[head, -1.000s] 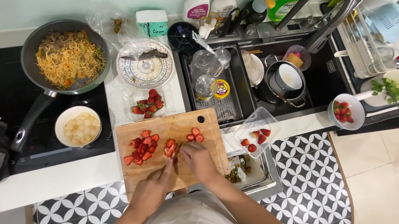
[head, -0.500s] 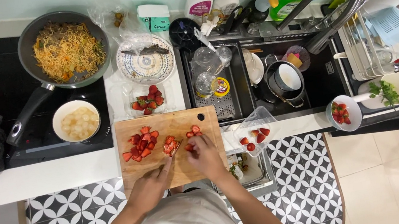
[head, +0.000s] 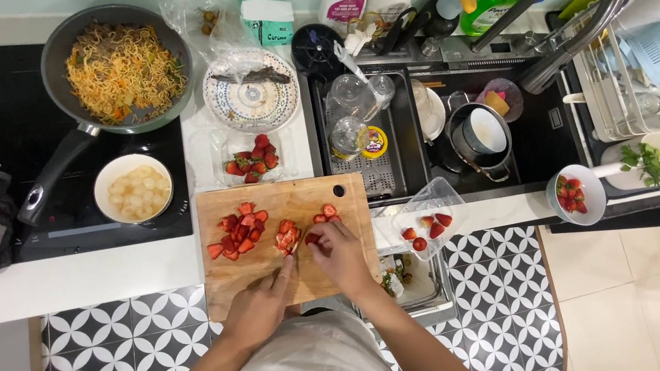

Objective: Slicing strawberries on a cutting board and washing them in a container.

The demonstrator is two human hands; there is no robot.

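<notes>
Left hand: the left hand [head: 259,306] rests on the rectangular wooden cutting board [head: 285,237], fingers drawn narrow and stretched toward a small cluster of cut red strawberry pieces [head: 286,236]; whether it grips a knife I cannot tell, the view being too small.
Right hand: the right hand [head: 340,254] curls its fingertips onto a strawberry piece [head: 313,237] at the middle of the board, pinching it to steady it, it seems.
Cut fruit: a larger heap of red strawberry chunks [head: 236,233] lies toward the board's left side, set apart from the working spot between the hands.
Whole fruit: uncut red strawberries sit in a clear plastic tray [head: 253,159] just behind the board, near for reaching.
Off-board pieces: a second clear plastic tray [head: 426,216] just right of the board holds a few strawberry bits, and a small white bowl [head: 573,195] further right holds more.
Stove side: a dark frying pan of yellow noodles [head: 117,66] and a white bowl of pale round pieces [head: 132,188] stand on the black cooktop, well apart from the cutting.
Sink: the black sink [head: 546,140], to the right behind the board, holds glasses and a small steel pot.
</notes>
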